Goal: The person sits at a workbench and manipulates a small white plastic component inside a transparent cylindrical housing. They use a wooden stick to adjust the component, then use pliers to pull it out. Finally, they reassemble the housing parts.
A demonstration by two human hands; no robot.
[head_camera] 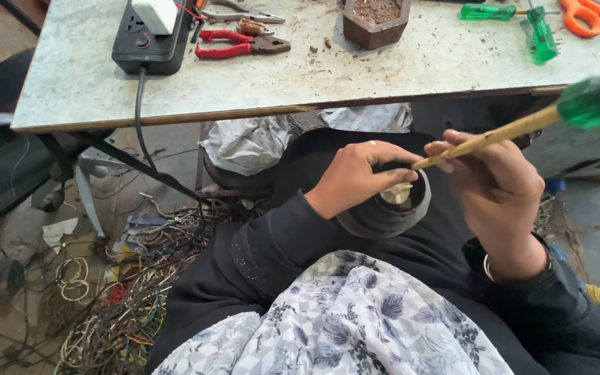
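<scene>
Left hand [355, 177] fingers clamped on round dark housing [383, 208]. Right hand [498, 187] fingers clamped on green-handled screwdriver [522, 125], tip inside housing.

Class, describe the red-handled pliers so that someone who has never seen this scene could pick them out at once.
Start at the pale speckled table across the top of the view and find the black power strip at its left end. Just right of it lie the red-handled pliers, jaws pointing right. Their red grips set them apart from the green-handled screwdrivers and orange scissors at the far right.
</scene>
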